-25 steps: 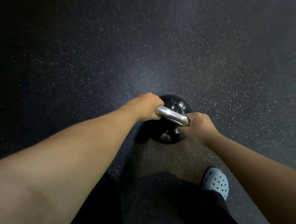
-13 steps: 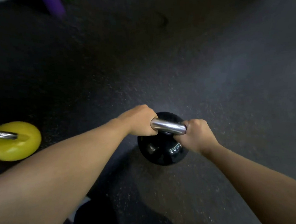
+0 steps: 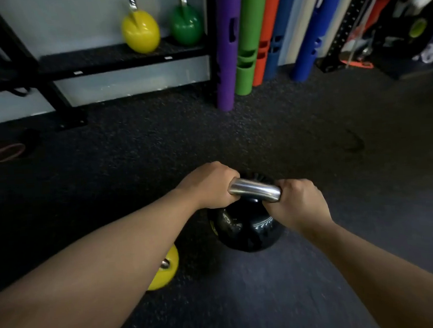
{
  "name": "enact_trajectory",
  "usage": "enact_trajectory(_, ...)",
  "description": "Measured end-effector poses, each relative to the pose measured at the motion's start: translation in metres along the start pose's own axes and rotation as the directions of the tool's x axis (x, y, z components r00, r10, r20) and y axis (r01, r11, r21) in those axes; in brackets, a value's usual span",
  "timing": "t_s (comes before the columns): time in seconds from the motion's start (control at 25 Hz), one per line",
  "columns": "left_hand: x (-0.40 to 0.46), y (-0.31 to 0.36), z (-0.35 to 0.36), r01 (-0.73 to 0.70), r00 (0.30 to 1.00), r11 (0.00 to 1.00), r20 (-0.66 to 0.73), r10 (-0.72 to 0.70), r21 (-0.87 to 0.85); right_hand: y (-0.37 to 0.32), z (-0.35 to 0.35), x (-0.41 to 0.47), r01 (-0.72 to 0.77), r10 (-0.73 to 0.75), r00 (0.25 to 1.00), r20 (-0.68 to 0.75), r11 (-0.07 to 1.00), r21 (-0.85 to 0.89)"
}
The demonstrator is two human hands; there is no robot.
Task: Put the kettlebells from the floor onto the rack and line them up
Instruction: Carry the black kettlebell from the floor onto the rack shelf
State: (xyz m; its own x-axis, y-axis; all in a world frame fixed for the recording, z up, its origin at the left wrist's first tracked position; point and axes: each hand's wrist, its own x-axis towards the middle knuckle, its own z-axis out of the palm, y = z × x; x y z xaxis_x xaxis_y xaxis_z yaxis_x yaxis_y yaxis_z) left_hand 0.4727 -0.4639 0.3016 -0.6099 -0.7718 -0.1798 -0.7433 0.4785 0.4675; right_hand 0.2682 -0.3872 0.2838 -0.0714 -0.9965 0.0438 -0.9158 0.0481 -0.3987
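A black kettlebell [image 3: 244,228] with a shiny steel handle hangs above the dark floor, gripped by both hands. My left hand [image 3: 209,184] is closed on the handle's left end, my right hand [image 3: 297,202] on its right end. A yellow kettlebell [image 3: 166,271] sits on the floor under my left forearm, partly hidden. The black rack [image 3: 117,58] stands at the back left against the wall. On its low shelf stand a yellow kettlebell [image 3: 140,31] and, to its right, a green kettlebell [image 3: 186,25].
Purple [image 3: 225,49], green, orange and blue tubes lean upright right of the rack. A red band [image 3: 1,151] lies on the floor at the far left. Dark equipment fills the back right corner. Open floor lies between me and the rack.
The view has lifted from the floor, so the rack and tubes have come into sight. Both hands keep their hold on the black kettlebell. The yellow floor kettlebell now lies under my left forearm.
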Motion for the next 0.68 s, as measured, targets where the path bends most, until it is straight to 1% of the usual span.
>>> enact_trajectory(0.16, -0.001, -0.098, -0.07, 0.114, 0.988, 0.991, -0.112, -0.106, 0.069, -0.09, 0.026, 0.103, 0.131, -0.134, 0.989, 0.059, 0.99, 0.05)
enact_trajectory(0.24, 0.001, -0.143, -0.097, 0.169, 0.977, 0.982, -0.149, -0.155, 0.085, -0.129, 0.042, 0.148, 0.157, -0.164, 0.982, 0.099, 0.985, 0.072)
enact_trajectory(0.36, 0.017, -0.206, -0.13, 0.229, 0.965, 0.968, -0.158, -0.211, 0.104, -0.17, 0.073, 0.215, 0.189, -0.204, 0.966, 0.159, 0.976, 0.105)
enact_trajectory(0.48, 0.051, -0.274, -0.17, 0.303, 0.947, 0.948, -0.144, -0.289, 0.093, -0.204, 0.104, 0.301, 0.258, -0.284, 0.934, 0.218, 0.956, 0.14)
enact_trajectory(0.56, 0.068, -0.303, -0.193, 0.35, 0.933, 0.933, -0.123, -0.339, 0.086, -0.227, 0.109, 0.343, 0.326, -0.352, 0.908, 0.228, 0.934, 0.145)
enact_trajectory(0.68, 0.1, -0.352, -0.235, 0.388, 0.913, 0.919, -0.168, -0.373, 0.067, -0.26, 0.115, 0.42, 0.397, -0.42, 0.891, 0.174, 0.905, 0.155)
